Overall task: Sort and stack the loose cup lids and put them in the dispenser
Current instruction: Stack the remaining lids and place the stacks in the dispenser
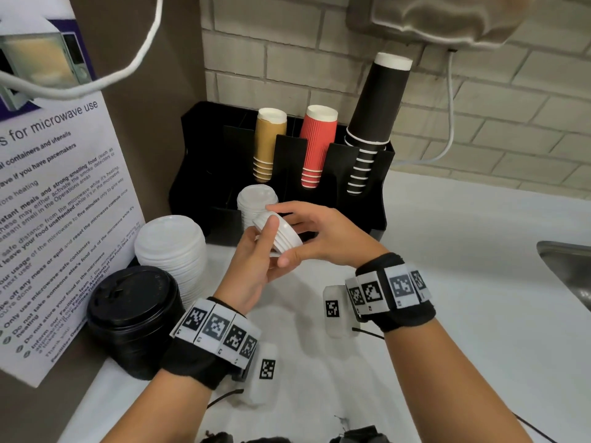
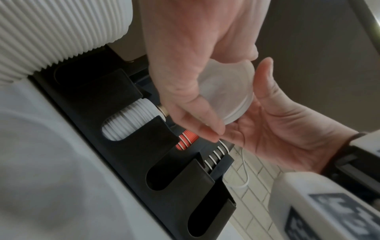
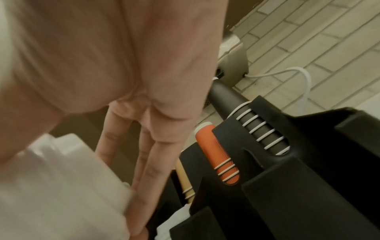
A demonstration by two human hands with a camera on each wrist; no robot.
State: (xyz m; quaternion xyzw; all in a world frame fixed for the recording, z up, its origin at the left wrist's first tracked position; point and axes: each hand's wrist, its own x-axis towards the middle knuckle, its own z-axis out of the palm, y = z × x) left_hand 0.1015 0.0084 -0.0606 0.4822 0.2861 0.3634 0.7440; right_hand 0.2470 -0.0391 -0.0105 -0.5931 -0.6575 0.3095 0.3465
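The fingers point(image 1: 271, 233) of the left hand point(image 1: 252, 266) are curling around a small stack of white lids point(image 1: 281, 238), and the right hand point(image 1: 323, 235) is pinching the same stack from the right side, above the counter point(image 1: 447, 282). Just behind it, the black dispenser point(image 1: 380, 212) is already holding white lids point(image 1: 256, 196) in one near slot. I judge the step is squaring this stack; next it needs lowering straight into that slot. A big white lid stack point(image 1: 172, 247) and black lids point(image 1: 134, 311) are waiting on the near left.

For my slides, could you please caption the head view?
Both hands hold small white lids before the black dispenser.
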